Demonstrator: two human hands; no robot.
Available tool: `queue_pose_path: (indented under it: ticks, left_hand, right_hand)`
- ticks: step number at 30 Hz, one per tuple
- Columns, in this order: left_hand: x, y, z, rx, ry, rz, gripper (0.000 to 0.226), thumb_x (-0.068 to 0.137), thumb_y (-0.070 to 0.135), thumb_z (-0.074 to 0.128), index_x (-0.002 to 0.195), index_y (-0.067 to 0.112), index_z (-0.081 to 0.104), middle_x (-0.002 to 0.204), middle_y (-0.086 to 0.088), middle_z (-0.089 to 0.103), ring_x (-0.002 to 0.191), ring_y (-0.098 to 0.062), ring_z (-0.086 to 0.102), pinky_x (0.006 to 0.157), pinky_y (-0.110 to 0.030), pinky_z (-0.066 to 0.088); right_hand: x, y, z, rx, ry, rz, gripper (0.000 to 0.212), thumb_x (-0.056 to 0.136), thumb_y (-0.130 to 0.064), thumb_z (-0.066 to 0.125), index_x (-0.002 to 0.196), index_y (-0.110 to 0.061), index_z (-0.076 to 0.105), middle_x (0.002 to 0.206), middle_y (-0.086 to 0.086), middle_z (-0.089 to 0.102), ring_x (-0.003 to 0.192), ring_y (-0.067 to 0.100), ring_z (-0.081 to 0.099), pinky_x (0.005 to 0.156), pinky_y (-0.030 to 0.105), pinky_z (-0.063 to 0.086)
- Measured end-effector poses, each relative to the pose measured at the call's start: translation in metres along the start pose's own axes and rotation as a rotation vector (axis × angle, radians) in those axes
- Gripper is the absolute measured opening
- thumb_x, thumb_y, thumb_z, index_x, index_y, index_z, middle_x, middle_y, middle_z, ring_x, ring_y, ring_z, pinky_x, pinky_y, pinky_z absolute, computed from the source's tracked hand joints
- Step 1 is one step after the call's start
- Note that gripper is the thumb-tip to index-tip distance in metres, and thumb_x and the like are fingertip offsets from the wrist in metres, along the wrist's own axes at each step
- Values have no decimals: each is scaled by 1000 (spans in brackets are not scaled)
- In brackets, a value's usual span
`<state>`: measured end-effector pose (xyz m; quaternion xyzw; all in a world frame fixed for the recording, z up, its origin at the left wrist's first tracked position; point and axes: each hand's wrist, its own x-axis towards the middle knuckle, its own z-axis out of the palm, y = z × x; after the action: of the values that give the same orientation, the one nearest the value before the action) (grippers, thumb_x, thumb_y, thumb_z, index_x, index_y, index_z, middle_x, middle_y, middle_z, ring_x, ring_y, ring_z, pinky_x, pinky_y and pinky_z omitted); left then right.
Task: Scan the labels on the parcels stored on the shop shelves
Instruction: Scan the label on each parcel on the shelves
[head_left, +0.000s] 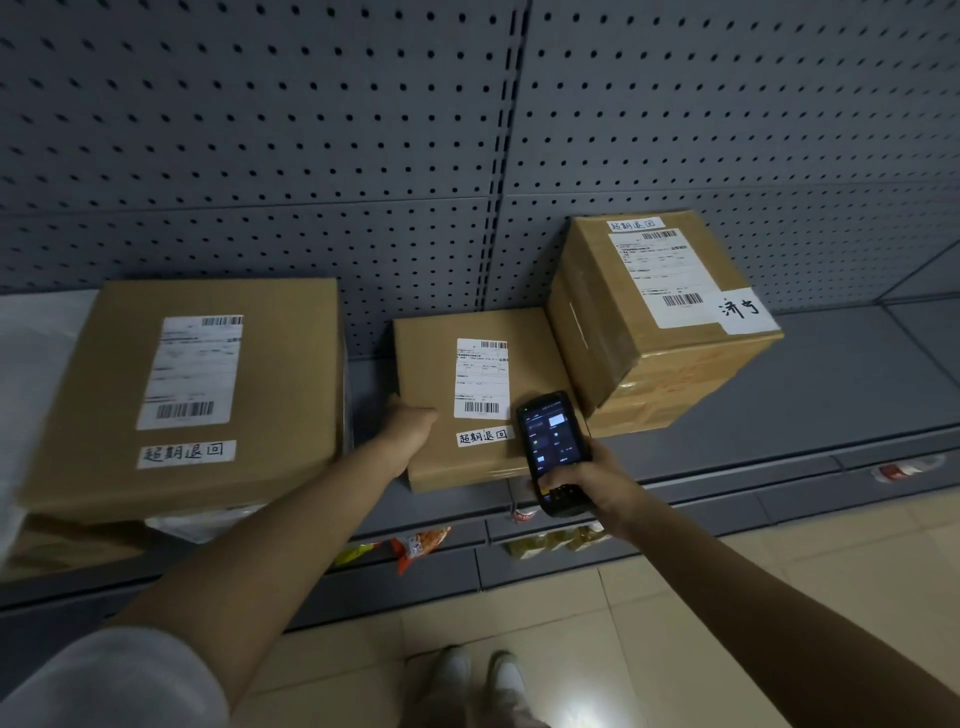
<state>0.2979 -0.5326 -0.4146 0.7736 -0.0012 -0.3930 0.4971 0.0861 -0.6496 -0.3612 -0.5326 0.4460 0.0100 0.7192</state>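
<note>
Parcels are seen in a row on the grey shelf (779, 410), against a pegboard back wall (363, 156): a wide flat box (104, 395) on the left, a smaller flat box (431, 364) in the middle, and a taller box (613, 332) on the right, set just beside the middle one and apparently touching it. Each carries a white shipping label with barcodes, and handwritten strips are stuck on as well. The middle box is being dealt with at this moment. The left hand (410, 423) is laid on its near left part, seemingly to steady it; whether the fingers lie flat or curl over the edge cannot be told. The right hand (592, 483) is wrapped around the lower part of a handheld scanner (550, 449), whose lit screen is turned up and whose head is held just beside the lower barcode of the middle label (480, 376). Progress is judged as partway at best: nothing in view shows whether the left label (192, 371) or the right label (662, 278) has been read, and no scan confirmation can be made out on the small screen. At least the middle scan is taken to be in hand, and one or both neighbouring boxes may be left. Snack packets (421, 540) are hung below the shelf edge.
</note>
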Motion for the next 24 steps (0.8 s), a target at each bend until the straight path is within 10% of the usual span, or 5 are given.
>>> queue_pose_path:
  ticks: [12,16,20,24]
  left_hand:
    - [-57,38,-49,236,-151,118,69,91,11,59,150,10,22,139,-12,48,118,-25,53,105,-35,44]
    - [-86,62,-96,156,-197,133,52,95,4,53,144,6,34,126,-20,59,86,-27,68,77,-28,59]
    - [-103,72,-148,212,20,350,20,96,4,43,104,13,59,78,-5,66,54,-15,56,43,-20,41]
    - [-104,66,-206,286,315,414,17,91,4,51,100,12,63,83,-4,59,58,-17,52,50,-24,40]
  right_hand:
    - [-17,-35,60,43,-107,-135,54,72,11,67,120,-10,53,102,9,68,92,25,66,75,36,53]
    - [-17,-56,100,66,-215,-161,56,70,7,68,122,-8,54,106,13,68,96,27,65,73,34,53]
    - [-16,-71,138,109,-357,-170,51,75,9,63,124,-3,54,111,21,67,93,28,70,75,33,55]
    - [-12,-78,173,128,-412,-133,80,61,0,76,134,-4,45,120,23,66,105,33,68,83,38,54]
